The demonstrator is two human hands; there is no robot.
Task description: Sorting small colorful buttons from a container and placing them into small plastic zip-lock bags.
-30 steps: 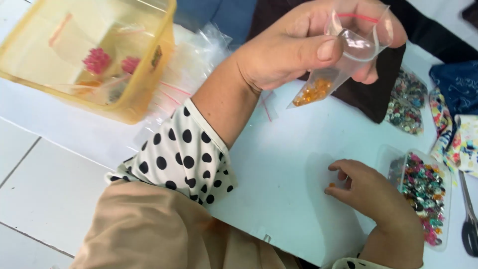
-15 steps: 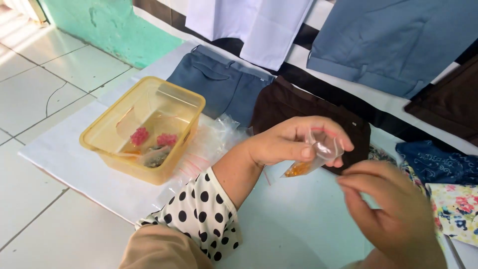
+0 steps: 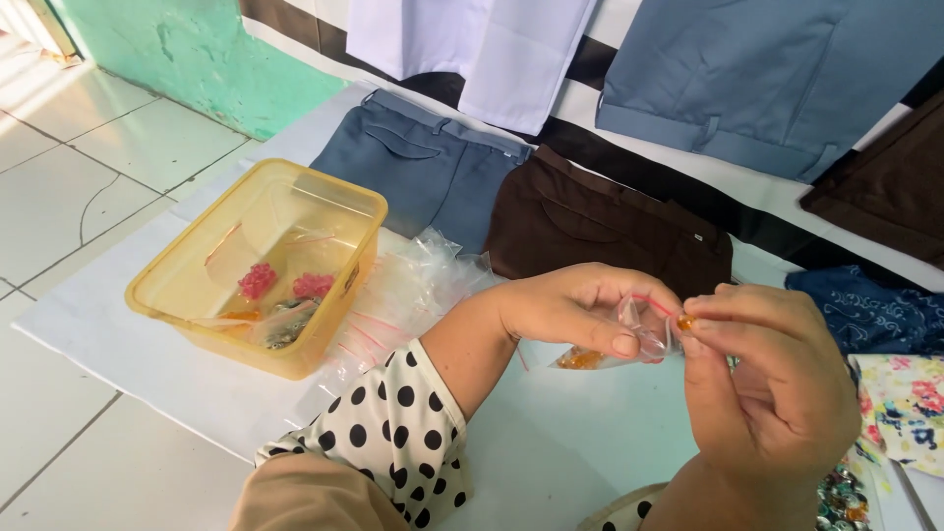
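The left hand [image 3: 580, 310] has its grip closed on a small clear bag [image 3: 629, 339] holding orange beads, above the worktop's [image 3: 590, 433] middle; the right hand [image 3: 767, 379] pinches one orange bead [image 3: 685, 323] at the bag's mouth. A yellow tub [image 3: 324, 206] stands toward the worktop's left edge; folded trousers [image 3: 610, 226] lie along the far edge.

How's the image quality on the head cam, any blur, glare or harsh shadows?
Head view: even, soft daylight, no hard shadows; brighter sunlit floor tiles at top left. Left hand, right hand and the small clear bag are slightly soft, so the orange bead is hard to resolve. Mild sheen on the yellow container. No obvious distortion.
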